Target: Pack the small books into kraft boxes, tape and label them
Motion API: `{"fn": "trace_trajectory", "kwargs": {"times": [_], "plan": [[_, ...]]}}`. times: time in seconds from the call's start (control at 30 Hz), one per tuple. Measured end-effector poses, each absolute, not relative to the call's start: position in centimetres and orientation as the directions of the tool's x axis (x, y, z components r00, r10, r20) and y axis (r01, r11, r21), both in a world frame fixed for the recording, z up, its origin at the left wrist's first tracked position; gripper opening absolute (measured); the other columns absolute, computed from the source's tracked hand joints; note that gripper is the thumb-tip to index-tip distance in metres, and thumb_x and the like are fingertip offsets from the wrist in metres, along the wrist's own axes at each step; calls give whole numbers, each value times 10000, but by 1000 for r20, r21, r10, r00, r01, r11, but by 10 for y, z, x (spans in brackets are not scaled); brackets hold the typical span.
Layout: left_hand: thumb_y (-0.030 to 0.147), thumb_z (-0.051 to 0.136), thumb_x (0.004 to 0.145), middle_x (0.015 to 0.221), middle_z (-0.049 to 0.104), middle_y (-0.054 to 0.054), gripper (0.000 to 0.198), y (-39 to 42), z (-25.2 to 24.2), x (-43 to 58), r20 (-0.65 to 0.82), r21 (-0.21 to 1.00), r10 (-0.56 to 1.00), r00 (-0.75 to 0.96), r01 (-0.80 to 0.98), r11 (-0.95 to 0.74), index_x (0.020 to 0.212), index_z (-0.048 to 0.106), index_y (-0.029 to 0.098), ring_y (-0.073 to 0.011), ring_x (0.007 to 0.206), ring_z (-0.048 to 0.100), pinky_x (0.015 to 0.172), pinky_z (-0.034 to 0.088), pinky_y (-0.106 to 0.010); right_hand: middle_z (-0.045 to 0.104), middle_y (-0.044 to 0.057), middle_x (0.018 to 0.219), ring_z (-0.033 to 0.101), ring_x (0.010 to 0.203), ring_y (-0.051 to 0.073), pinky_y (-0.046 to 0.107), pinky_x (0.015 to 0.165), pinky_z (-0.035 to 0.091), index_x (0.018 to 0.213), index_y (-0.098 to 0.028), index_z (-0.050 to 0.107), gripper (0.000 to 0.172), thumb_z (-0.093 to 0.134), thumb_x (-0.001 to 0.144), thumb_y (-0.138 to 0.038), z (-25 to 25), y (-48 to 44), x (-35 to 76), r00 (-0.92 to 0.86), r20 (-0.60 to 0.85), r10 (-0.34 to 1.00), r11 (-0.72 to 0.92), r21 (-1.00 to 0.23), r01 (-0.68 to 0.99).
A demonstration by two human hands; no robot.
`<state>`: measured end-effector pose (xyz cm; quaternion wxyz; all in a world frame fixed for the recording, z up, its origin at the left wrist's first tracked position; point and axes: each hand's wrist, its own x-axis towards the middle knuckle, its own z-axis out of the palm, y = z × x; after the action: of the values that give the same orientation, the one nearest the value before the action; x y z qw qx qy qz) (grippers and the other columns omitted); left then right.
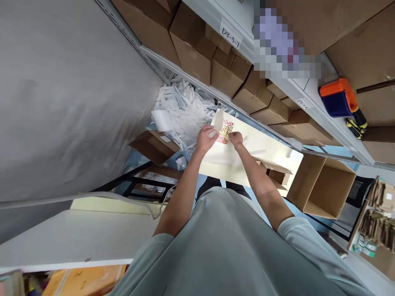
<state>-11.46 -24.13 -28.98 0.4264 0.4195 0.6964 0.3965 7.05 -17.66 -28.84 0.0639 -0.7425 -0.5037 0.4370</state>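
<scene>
The left hand and right hand each pinch a side of a small, flat, glossy packet just above the pale yellow counter. The colourfully printed packet's long axis points away from the person.

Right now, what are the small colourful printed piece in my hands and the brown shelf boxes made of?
The small colourful printed piece: probably thin paper or plastic film; flat, bright print, too small to tell. The brown shelf boxes: matte cardboard; folded flaps and seams show.
</scene>
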Motion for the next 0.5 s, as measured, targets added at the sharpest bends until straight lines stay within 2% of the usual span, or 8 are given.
{"fn": "trace_trajectory", "kwargs": {"times": [0.1,0.2,0.3,0.4,0.5], "plan": [[158,725,860,1341,746,-111,151,-248,-279,-84,-202,919,967,-155,313,242,903,830,258,-331,1358,653,1247,501,-528,752,43,819,703,810,219,342,777,567,958,-211,726,253,656,971,-454,-284,-177,70,140,-601,787,-518,-520,679],[183,722,886,1432,718,-128,131,-251,-278,-69,-208,892,968,-141,380,247,840,824,251,-367,1454,550,1295,435,-585,740,48,766,710,834,240,351,784,571,905,-224,718,329,620,1008,-520,-278,-179,70,159,-603,781,-539,-525,658],[208,630,954,1410,722,-135,213,-249,-281,-68,-244,865,958,-148,414,284,816,788,244,-353,1463,533,1318,398,-563,737,82,755,729,863,274,375,824,571,779,-245,661,461,575,1055,-604,-273,-183,68,177,-602,779,-543,-507,670],[185,650,897,1442,673,-125,152,-242,-284,-69,-259,849,948,-184,424,314,967,770,245,-335,1444,558,1302,420,-532,748,96,802,744,886,292,386,876,562,704,-261,592,490,643,1028,-625,-272,-186,62,163,-600,783,-510,-469,721],[200,728,815,1466,600,-188,429,-231,-287,-68,-307,807,889,-339,402,432,1243,692,205,-373,1391,599,1225,482,-562,768,114,887,752,995,317,404,952,555,745,-260,598,403,718,996,-551,-275,-186,58,178,-609,773,-529,-466,709]]}}
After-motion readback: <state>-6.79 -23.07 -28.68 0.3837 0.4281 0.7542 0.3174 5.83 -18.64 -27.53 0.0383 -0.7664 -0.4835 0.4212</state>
